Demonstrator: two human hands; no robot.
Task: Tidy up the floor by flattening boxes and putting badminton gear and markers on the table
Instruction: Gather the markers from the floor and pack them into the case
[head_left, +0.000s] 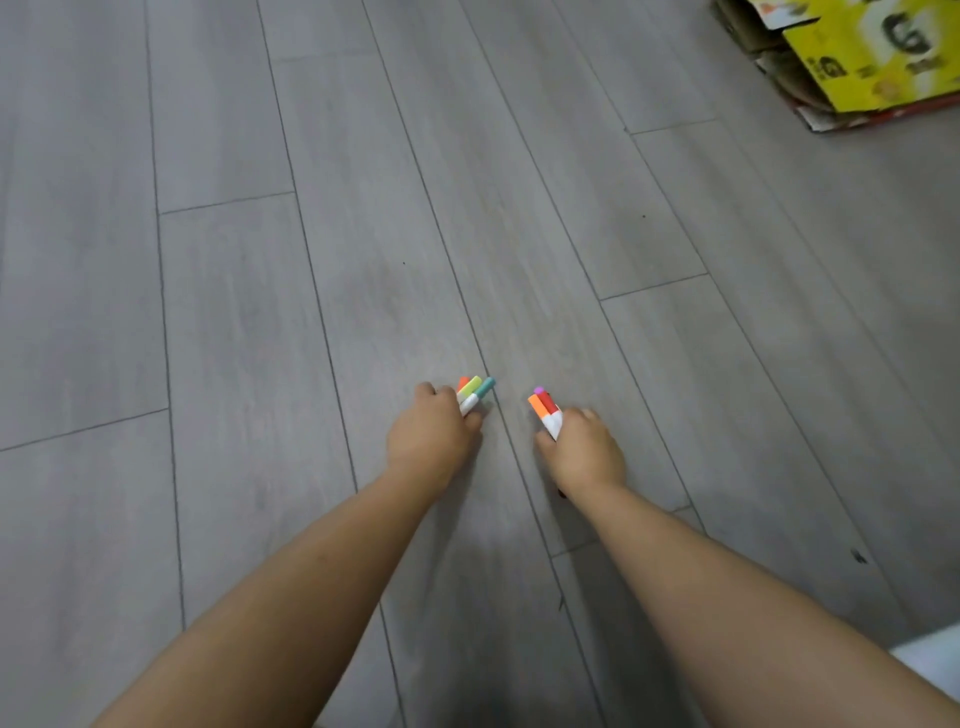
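Left hand (430, 435) gripping a bundle of white-barrelled markers, orange, green and teal caps (474, 395); right hand (584, 449) gripping a second bundle, orange, red and purple caps (545, 409). Yellow printed cardboard box (852, 57) far ahead-right of the right hand.

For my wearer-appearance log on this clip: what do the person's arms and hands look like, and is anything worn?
The left forearm and right forearm are bare to the frame's edge, with no sleeves showing. The left hand and right hand wear no gloves, watch, bracelets or visible rings.
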